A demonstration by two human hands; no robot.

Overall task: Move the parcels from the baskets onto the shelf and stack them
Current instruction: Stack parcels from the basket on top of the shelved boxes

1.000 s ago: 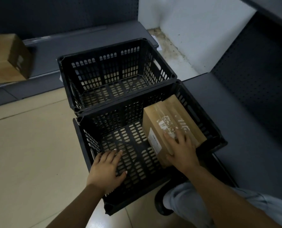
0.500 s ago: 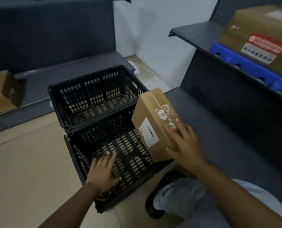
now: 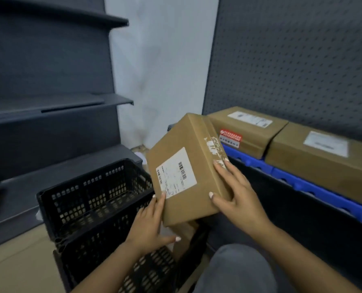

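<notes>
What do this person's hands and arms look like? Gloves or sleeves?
No gloves and no sleeves in view: both forearms are bare. The left hand and right hand have pale, light-painted fingernails. No rings, watch or bracelets show.

A stockroom: dark pegboard shelving (image 3: 302,60), labelled parcels (image 3: 247,127), plastic baskets (image 3: 91,197).
</notes>
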